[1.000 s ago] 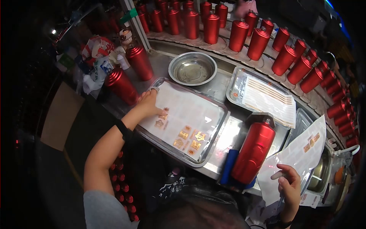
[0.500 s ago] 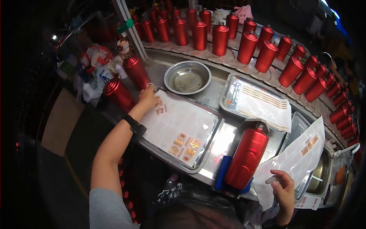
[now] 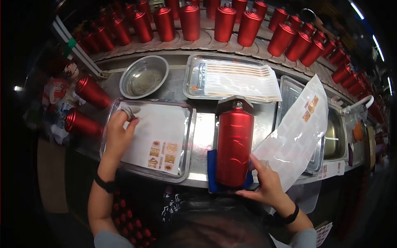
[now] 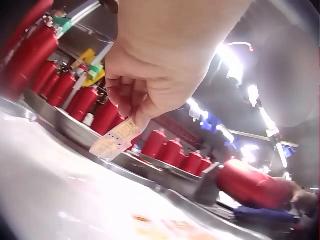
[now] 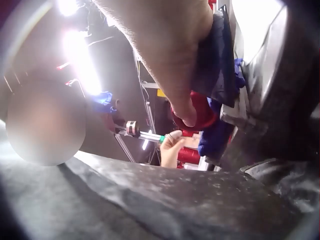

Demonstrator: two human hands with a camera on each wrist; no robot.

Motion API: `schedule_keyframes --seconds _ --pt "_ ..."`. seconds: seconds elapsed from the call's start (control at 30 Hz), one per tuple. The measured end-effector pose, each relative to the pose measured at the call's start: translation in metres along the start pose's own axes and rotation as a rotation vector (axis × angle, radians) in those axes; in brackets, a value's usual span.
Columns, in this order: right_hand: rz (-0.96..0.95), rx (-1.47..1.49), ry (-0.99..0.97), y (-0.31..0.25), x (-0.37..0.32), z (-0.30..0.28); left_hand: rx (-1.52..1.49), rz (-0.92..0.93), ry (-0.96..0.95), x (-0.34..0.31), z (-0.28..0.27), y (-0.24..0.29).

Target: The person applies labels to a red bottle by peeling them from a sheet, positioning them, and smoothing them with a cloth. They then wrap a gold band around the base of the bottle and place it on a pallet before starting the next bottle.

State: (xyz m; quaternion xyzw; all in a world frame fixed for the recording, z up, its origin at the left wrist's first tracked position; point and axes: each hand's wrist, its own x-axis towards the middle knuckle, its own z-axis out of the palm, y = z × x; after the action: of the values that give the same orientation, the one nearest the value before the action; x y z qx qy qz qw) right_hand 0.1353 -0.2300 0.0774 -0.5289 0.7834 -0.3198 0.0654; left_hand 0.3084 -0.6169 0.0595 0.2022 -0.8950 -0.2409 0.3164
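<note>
My left hand [image 3: 117, 136] pinches a small gold-printed decal [image 4: 115, 141] by one end, above the white sheet [image 3: 151, 124] in the left metal tray [image 3: 187, 159]. Several gold characters [image 3: 162, 156] show at that sheet's near edge. A red bottle [image 3: 235, 144] lies on its side in a dark holder [image 3: 223, 101] with a blue cloth [image 3: 212, 165] beneath it. My right hand [image 3: 268, 182] holds the bottle's near end, thumb at the base and a finger along the right side.
A metal bowl [image 3: 144, 76] sits behind the tray. Striped strips [image 3: 240, 78] lie in another tray, and a translucent decal sheet [image 3: 295, 132] leans at the right. Red bottles [image 3: 190, 22] line the back ledge; two more [image 3: 93, 91] stand at the left.
My left hand has lifted a decal off the tray's far left part. My right hand has moved left onto the lying bottle's end. The head view has turned rightward.
</note>
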Motion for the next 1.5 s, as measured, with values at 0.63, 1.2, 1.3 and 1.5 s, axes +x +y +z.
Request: schedule_keyframes --seconds 0.63,1.2,1.3,1.5 --pt "0.208 0.441 0.087 -0.011 0.053 0.062 -0.511 0.287 -0.415 0.075 0.074 0.069" --pt "0.491 0.364 0.331 -0.047 0.154 0.124 -0.809 0.011 -0.427 0.086 0.070 0.015" --pt "0.502 0.482 0.341 -0.054 0.162 0.126 -0.823 -0.008 -0.433 0.088 0.069 0.008" --pt "0.516 0.465 0.305 -0.062 0.172 0.131 -0.859 -0.068 -0.457 0.093 0.064 -0.005"
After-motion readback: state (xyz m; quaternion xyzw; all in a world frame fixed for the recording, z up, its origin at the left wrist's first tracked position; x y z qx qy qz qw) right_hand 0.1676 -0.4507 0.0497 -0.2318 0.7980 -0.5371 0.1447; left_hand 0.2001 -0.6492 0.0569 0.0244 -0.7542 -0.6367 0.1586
